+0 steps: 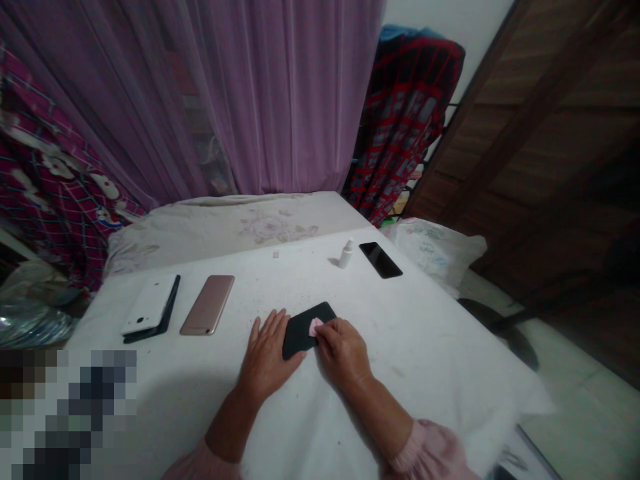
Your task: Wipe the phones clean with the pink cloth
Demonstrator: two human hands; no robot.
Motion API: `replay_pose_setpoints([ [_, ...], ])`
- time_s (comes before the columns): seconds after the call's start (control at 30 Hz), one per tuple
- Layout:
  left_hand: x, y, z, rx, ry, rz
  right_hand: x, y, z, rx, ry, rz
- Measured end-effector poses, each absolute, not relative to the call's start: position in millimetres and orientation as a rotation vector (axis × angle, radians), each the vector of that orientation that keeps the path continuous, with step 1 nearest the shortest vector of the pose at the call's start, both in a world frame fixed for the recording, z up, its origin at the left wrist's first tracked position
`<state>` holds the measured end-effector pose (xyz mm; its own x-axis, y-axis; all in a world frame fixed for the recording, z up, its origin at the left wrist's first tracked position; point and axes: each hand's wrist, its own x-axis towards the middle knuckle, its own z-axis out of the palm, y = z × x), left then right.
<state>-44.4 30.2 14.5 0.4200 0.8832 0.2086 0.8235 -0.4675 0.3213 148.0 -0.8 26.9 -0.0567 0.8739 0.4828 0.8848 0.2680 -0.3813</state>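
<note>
Left hand [267, 353]: lies flat and open, on the black phone [303, 337];
Right hand [343, 350]: narrow, is holding small pink cloth [315, 327] on the phone;
Desk [425, 333]: carries also rose-gold phone [207, 305], white bottle [345, 255];

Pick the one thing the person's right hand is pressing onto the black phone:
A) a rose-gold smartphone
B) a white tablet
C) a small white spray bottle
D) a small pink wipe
D. The right hand holds the small pink wipe against the black rectangular phone, while the small white spray bottle stands apart, further up the table.
</note>
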Motion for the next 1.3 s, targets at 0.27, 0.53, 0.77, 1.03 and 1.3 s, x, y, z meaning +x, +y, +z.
replay_pose_setpoints([
  [0.27, -45, 31, 15, 2.504, 1.51, 0.508, 169, 14, 30, -1.753, -1.806, 0.001],
  [0.53, -43, 31, 14, 2.506, 1.515, 0.533, 147, 29, 30, -1.687, -1.882, -0.025],
  [0.77, -44, 30, 15, 2.508, 1.522, 0.528, 139, 35, 32, -1.671, -1.908, 0.021],
  [1.03, -43, 30, 17, 2.49, 1.534, 0.499, 150, 46, 34, -1.835, -1.78, 0.007],
  [1.3, -43, 31, 17, 2.51, 1.539, 0.49, 134, 40, 41, -1.776, -1.913, 0.093],
])
